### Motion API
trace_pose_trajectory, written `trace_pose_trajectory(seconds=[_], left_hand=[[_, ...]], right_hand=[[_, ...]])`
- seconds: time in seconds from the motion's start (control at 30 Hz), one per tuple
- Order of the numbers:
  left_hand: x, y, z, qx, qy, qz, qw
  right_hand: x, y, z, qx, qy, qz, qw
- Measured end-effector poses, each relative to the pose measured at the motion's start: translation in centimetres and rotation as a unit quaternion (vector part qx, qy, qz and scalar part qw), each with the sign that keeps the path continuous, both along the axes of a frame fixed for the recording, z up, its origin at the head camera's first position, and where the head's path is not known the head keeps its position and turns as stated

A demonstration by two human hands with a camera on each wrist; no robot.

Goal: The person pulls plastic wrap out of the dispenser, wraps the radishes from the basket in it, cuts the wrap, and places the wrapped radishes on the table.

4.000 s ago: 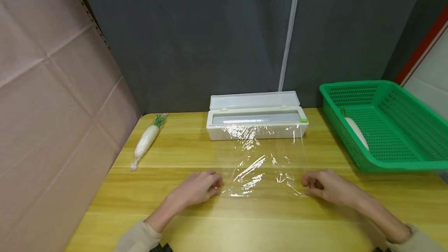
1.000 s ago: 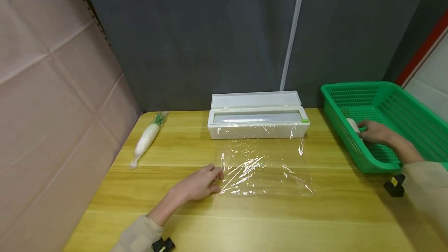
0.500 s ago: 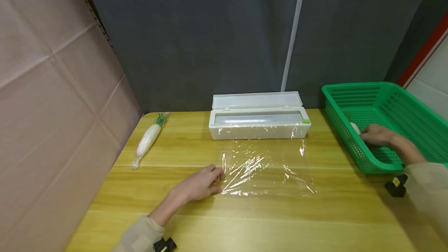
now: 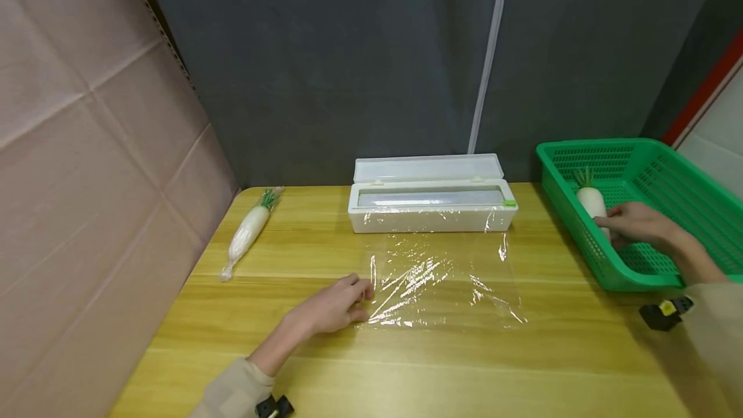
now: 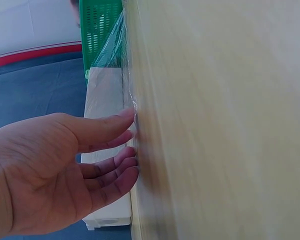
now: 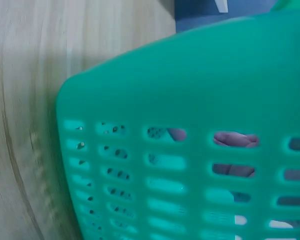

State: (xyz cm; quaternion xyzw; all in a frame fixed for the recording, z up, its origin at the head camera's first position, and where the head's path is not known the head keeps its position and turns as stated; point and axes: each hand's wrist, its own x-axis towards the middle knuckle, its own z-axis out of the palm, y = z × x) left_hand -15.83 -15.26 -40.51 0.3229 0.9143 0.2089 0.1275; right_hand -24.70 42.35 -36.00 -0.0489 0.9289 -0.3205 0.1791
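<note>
A sheet of cling film (image 4: 429,282) lies on the table, drawn forward from a white cling film dispenser (image 4: 432,215) with its lid up. My left hand (image 4: 336,305) rests at the film's near left corner. In the left wrist view its thumb (image 5: 110,125) and loosely bent fingertips touch the table at the film's edge. Inside the green basket (image 4: 633,279), my right hand (image 4: 641,224) grips a white radish (image 4: 591,202) with green stalks. The basket's slotted wall hides most of that hand in the right wrist view.
Another white radish (image 4: 248,232), wrapped in film, lies at the table's left. A dark curtain (image 4: 336,69) stands behind the table (image 4: 406,373), and a pinkish cloth wall (image 4: 99,211) runs along the left. A green slider (image 4: 509,202) sits on the dispenser's right end.
My right hand has left the film's right corner, reached into the basket and taken hold of the radish, which now stands more upright. My left hand has stayed at the film's left corner.
</note>
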Motion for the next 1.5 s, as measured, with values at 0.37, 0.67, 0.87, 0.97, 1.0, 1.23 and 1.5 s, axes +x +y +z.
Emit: trace_pose_trajectory(seconds=[0.37,0.67,0.87,0.97,1.0,1.23,1.5], left_hand=[[0.0,0.1,0.0,0.0,-0.003,0.003,1.0],[0.0,0.2,-0.1,-0.005,-0.004,0.01,0.9999],[0.0,0.1,-0.1,0.0,-0.002,0.008,1.0],[0.0,0.1,-0.2,0.003,0.0,0.007,1.0],[0.0,0.1,-0.2,0.002,0.0,0.007,1.0],[0.1,0.0,-0.4,0.009,-0.005,0.012,0.9999],[0.0,0.1,-0.4,0.016,-0.011,0.018,0.9996]], right_hand=[[0.9,-0.5,0.9,0.001,0.093,-0.063,0.994],[1.3,-1.6,2.8,0.032,0.188,-0.128,0.973],[1.6,-2.9,3.8,0.02,0.228,-0.139,0.963],[1.9,-3.6,4.4,0.011,0.238,-0.13,0.963],[2.0,-3.8,4.7,0.008,0.242,-0.126,0.962],[2.7,-5.9,5.9,-0.023,0.264,-0.097,0.959],[2.9,-8.8,6.4,-0.022,0.282,-0.066,0.957]])
